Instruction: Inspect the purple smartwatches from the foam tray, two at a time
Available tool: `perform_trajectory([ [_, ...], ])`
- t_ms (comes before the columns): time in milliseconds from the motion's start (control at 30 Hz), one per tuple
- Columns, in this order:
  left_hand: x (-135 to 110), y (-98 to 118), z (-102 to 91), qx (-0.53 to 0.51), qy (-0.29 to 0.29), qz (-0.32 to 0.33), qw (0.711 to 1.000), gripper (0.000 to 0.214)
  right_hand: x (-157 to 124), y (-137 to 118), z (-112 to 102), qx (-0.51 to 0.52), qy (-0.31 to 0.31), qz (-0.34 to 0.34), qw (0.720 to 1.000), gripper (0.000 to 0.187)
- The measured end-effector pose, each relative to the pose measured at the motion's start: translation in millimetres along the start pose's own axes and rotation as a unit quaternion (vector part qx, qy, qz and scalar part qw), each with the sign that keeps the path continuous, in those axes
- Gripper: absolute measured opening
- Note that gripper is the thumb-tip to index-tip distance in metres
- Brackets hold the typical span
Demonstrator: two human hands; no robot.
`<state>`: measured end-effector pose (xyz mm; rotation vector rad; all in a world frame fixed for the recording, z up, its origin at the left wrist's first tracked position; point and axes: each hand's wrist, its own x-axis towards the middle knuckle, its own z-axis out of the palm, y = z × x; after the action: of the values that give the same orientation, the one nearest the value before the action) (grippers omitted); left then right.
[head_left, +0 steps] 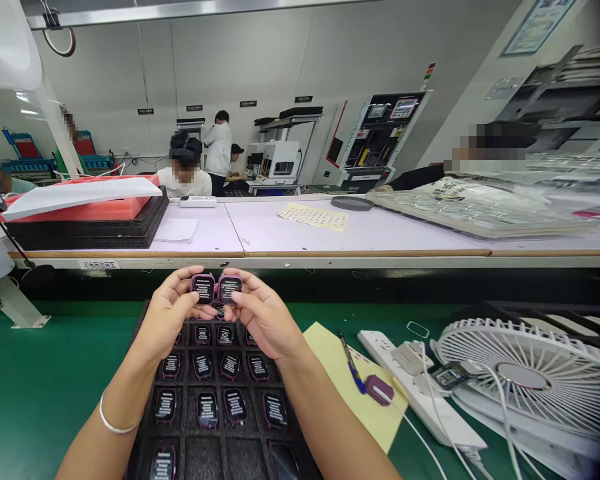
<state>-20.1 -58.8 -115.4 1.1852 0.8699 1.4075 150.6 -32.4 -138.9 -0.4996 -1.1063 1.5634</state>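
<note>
My left hand (169, 312) pinches a small purple watch body (203, 287) with a dark screen and white text. My right hand (259, 317) pinches a second purple watch body (229, 287) right beside it. Both are held up side by side above the far end of a black foam tray (189, 460). The tray lies on the green mat and holds several more watch bodies (235, 405) in rows of pockets. A thin bangle circles my left wrist.
A yellow sheet (330, 360) with a blue pen (351, 363), a purple watch body on a cable (379, 389), a white power strip (420, 393) and a white fan (530, 380) lie to the right. Beyond is a raised white shelf (360, 233) with stacked foam (85, 223). People sit and stand farther back.
</note>
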Motion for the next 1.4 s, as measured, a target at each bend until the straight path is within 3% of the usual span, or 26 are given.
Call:
perform_trajectory([
  [900, -1.3, -0.5, 3.9, 0.054, 0.003, 0.041, 0.998, 0.038, -5.6, -2.1, 4.5, -0.054, -0.004, -0.028, 0.998, 0.038],
  [1300, -2.9, -2.5, 1.8, 0.042, -0.029, 0.044, 0.998, 0.039, -5.7, -4.8, 5.4, -0.053, -0.003, -0.031, 0.998, 0.046],
  [1400, -3.3, -2.3, 1.5, 0.04, -0.022, 0.035, 0.998, 0.031, -3.9, -3.1, 5.0, -0.055, 0.008, -0.034, 0.998, 0.037],
])
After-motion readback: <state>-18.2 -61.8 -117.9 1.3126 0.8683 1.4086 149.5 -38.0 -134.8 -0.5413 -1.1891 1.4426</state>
